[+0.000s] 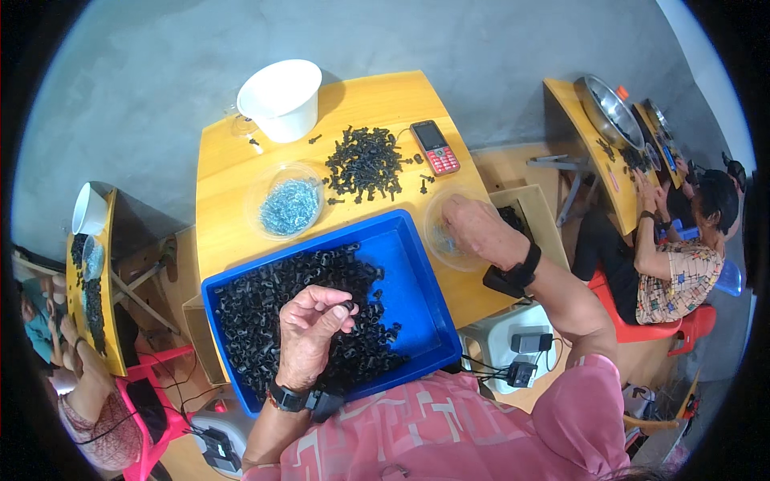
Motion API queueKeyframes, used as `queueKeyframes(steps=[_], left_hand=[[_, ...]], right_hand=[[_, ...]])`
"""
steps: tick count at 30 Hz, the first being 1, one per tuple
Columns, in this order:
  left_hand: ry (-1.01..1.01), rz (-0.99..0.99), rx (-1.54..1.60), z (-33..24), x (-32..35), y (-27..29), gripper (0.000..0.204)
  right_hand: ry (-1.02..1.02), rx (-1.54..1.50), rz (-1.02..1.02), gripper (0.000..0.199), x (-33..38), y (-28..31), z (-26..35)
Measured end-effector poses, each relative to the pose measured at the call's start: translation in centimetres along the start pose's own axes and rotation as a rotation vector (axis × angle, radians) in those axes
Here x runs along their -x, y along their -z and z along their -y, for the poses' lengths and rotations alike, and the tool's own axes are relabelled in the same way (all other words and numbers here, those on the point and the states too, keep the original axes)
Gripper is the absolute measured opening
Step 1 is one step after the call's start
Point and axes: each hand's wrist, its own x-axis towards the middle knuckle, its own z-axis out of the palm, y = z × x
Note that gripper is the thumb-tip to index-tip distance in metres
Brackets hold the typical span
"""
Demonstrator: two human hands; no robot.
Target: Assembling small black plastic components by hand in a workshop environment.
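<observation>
The left hand (314, 325) is hovering over the blue tray (425, 297), its fingers curled shut and pinching a small black clip (348, 307) at the fingertips. The right hand (480, 230) is reaching away to the right into a clear bowl (437, 240) on the yellow surface (385, 100), fingers bent down; whether it is gripping anything I cannot tell. The bowl is lying just right of the tray, nearer the right hand.

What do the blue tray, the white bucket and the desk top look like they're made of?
The blue tray looks like moulded plastic: uniform colour, rounded rim, slight sheen. The white bucket also looks like plastic, smooth and matte with a thin rim. The desk top seems to be wood or a wood-look laminate, yellow with a smooth, lightly glossy finish; which one cannot be told.
</observation>
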Motion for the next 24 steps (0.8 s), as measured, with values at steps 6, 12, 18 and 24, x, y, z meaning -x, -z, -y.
queueKeyframes(steps=[6, 12, 18, 24], left_hand=[[-0.004, -0.001, 0.004, 0.0, 0.0, -0.2, 0.015], [0.02, -0.011, -0.007, -0.2, 0.2, -0.1, 0.022], [0.006, 0.027, 0.028, 0.1, 0.4, -0.2, 0.017], [0.015, 0.031, 0.031, 0.2, 0.3, -0.1, 0.014]], right_hand=[[0.022, 0.02, -0.013, 0.011, 0.2, 0.2, 0.1], [0.002, -0.293, -0.099, 0.013, 1.2, 2.4, 1.5], [-0.244, -0.749, -0.113, 0.017, 1.8, 2.2, 1.9], [-0.314, -0.898, -0.073, 0.014, 2.3, 1.4, 0.8]])
